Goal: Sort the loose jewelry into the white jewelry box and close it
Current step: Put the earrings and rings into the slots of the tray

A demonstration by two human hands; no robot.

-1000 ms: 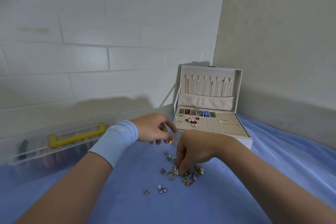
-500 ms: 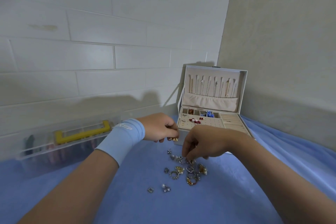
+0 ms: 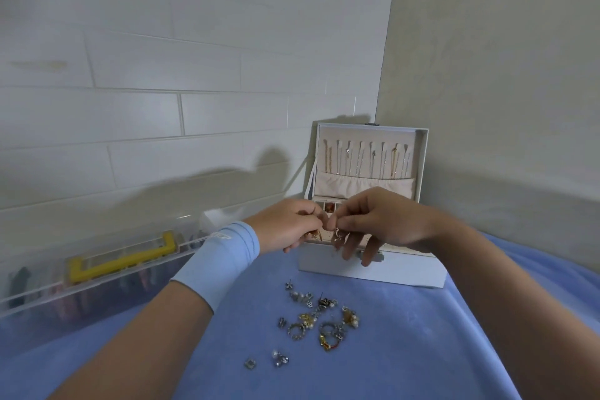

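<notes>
Both hands are lifting from the pile to meet over the open box (image 3: 370,273), centre frame: left hand (image 3: 285,226) and right hand (image 3: 380,221) each pinching a small gold piece (image 3: 337,234); roughly fifteen loose pieces (image 3: 319,318) are lying below on the blue cloth (image 3: 406,351).

Hands: we see 2, left hand (image 3: 285,225) w/ 1 blue wristband (image 3: 224,258), right hand (image 3: 383,221).
Boxes: we count 2, 1 white jewelry box (image 3: 370,271), lid up; 1 clear organizer (image 3: 97,273) w/ 1 yellow handle.
Loose jewelry (image 3: 319,318): approx. 15 pcs on cloth, exact no. unclear.
Chains in lid: approx. 8, too fine for us to confirm.
</notes>
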